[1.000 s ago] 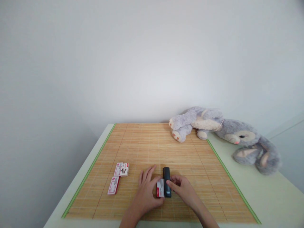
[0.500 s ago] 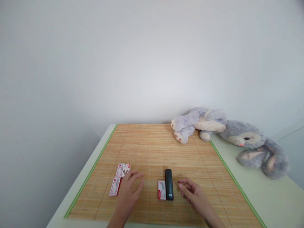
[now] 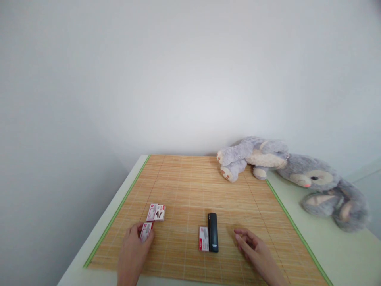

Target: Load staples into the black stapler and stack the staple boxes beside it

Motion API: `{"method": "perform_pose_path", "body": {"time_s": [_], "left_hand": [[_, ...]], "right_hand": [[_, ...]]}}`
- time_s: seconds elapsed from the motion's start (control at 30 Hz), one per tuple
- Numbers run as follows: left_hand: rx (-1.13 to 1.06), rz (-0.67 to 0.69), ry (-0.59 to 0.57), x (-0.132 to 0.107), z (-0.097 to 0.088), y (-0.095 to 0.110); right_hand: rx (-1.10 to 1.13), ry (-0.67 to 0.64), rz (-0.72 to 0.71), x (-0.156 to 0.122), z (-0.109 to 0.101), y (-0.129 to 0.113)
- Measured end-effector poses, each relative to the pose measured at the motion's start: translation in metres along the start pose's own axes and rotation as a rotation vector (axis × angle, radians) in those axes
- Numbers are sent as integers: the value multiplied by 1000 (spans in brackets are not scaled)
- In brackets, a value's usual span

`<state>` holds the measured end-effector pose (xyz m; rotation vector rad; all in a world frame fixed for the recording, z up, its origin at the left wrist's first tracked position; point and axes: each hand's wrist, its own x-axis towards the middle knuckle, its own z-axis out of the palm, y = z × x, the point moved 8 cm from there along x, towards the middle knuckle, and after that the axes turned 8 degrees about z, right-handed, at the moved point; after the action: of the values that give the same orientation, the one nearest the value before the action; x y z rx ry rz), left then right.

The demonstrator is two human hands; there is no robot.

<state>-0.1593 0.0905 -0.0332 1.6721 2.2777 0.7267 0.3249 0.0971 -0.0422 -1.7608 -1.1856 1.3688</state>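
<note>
My left hand (image 3: 133,250) rests at the mat's near left, thumb and fingers closed around a small red-and-white staple box (image 3: 145,231). Just beyond it lies a second pair of staple boxes (image 3: 156,212). My right hand (image 3: 253,249) hovers over the mat at the near right, fingers loosely curled and apart, holding nothing. Between my hands a black stapler (image 3: 212,237) lies lengthwise, with another red-and-white staple box (image 3: 203,244) touching its left side.
A bamboo mat (image 3: 190,186) with green edging covers most of a pale table (image 3: 336,246) set against a white wall. A grey plush rabbit (image 3: 297,172) lies at the far right, its feet on the mat's corner.
My left hand left the box beside the stapler, swung left and closed on the box at the near left. My right hand let go of the stapler and drew back right.
</note>
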Motion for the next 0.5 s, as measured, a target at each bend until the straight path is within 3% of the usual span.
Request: {"method": "perform_pose_path", "body": {"time_s": [0.1,0.37,0.5], "left_hand": [[27,-21,22,2,-3,3],[129,127,52,37,1,29],[175,56,196,38,-19,43]], "right_hand": [[-15,-3,-11,3,2,8],[0,-28,5,5,3,15],[10,-33,-6,3,4,15]]}}
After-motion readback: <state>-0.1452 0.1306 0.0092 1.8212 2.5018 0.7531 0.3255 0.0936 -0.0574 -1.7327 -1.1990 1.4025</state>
